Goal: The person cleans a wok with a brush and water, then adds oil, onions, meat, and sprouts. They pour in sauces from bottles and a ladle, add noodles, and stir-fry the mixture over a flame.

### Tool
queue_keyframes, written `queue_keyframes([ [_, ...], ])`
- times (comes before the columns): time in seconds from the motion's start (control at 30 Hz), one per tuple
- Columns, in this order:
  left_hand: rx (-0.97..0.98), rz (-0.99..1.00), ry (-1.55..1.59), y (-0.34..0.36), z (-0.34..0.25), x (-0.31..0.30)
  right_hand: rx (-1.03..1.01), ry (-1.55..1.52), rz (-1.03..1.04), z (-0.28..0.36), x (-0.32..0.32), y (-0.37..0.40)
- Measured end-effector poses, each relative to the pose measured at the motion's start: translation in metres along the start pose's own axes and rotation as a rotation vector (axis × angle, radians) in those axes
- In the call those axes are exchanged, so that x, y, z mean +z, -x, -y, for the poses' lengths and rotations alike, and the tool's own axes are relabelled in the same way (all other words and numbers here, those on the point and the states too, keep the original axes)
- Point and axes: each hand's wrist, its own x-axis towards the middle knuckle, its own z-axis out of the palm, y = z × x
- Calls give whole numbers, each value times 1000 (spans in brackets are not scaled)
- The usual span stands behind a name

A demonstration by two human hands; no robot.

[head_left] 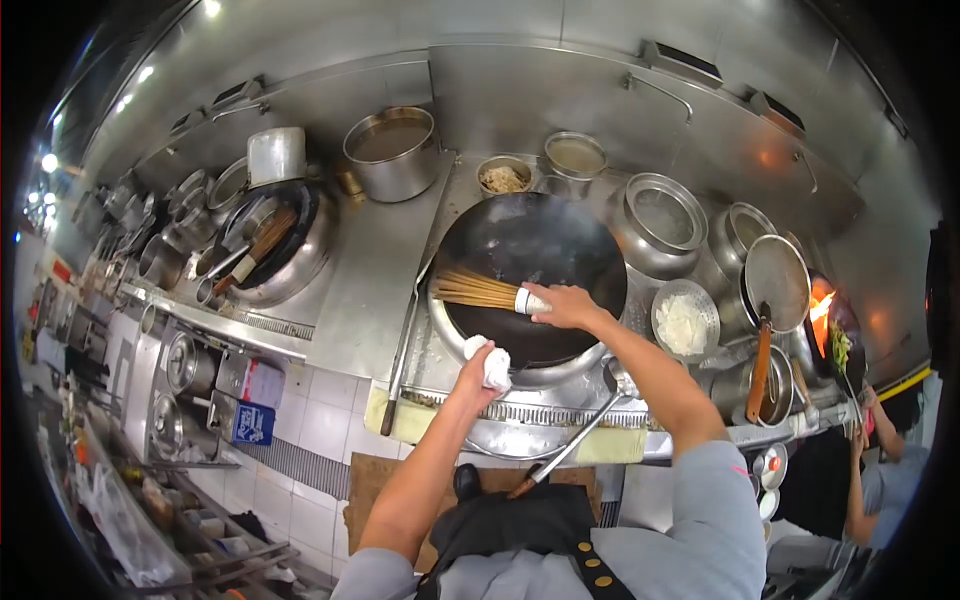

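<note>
My right hand (568,306) is closed around the white-wrapped end of a bamboo wok brush (474,290). Its bristles fan out to the left, over the inside of a large dark wok (530,235). At the wok's near-left rim, my left hand (474,380) grips a folded white cloth (494,368). The wok sits on the steel range in front of me, its inside dark and shiny. A long-handled ladle (580,437) lies near the wok's front right, handle slanting toward me. To the left, another long-handled tool (404,350) leans on the range.
Behind the wok stand a bowl of food (505,178) and a pot (575,158). A perforated bowl of white pieces (685,322) and a wooden-handled strainer (778,283) are on the right. Farther right, a co-worker's hands (866,415) are beside a flaming wok (835,330). A stockpot (391,150) stands left.
</note>
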Motion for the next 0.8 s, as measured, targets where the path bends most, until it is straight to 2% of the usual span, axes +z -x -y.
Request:
queue_keyframes([
  [0.07, -44, 63, 26, -24, 9, -14, 516, -162, -78, -8, 18, -41],
  [0.1, -16, 62, 28, -40, 16, -18, 707, -292, -345, -33, 59, -72],
  [0.13, 28, 78, 2, -53, 22, -24, 914, -540, -492, -23, 81, -92],
  [0.2, 183, 32, -99, -38, 26, -14, 838, -830, -221, 42, 38, -76],
  [0.23, 228, 79, -95, -41, 30, -17, 641, -817, -81, 57, 33, -61],
  [0.27, 300, 129, -124, -40, 32, -18, 440, -794, 48, 67, 26, -43],
  [0.3, 359, 80, -131, -39, 35, -16, 341, -740, 180, 72, 5, -16],
  [0.33, 418, 29, -132, -37, 39, -15, 344, -860, 204, 53, -4, 8],
  [0.4, 455, 148, -149, -24, 42, -30, 732, -422, 173, -8, -19, 24],
  [0.47, 629, 1, -225, -5, 44, -30, 785, -200, -456, -28, -1, 57],
  [0.5, 649, -3, -228, 10, 37, -20, 807, -231, -433, -3, -16, 70],
  [0.53, 651, -25, -239, 31, 37, -20, 734, -338, -310, 29, -29, 87],
  [0.6, 690, -46, -338, 45, 29, -17, 277, -428, -337, 75, -4, 113],
  [0.67, 835, -156, -546, 58, 22, -15, 275, -922, 119, 95, 6, 114],
  [0.7, 839, -149, -561, 67, 22, -18, 82, -344, -463, 42, 87, 87],
  [0.73, 929, -170, -632, 73, 23, -21, 432, -297, -390, 29, 81, 78],
  [0.8, 1024, -192, -706, 83, 26, -20, 1015, -1107, -666, 54, 49, 48],
])
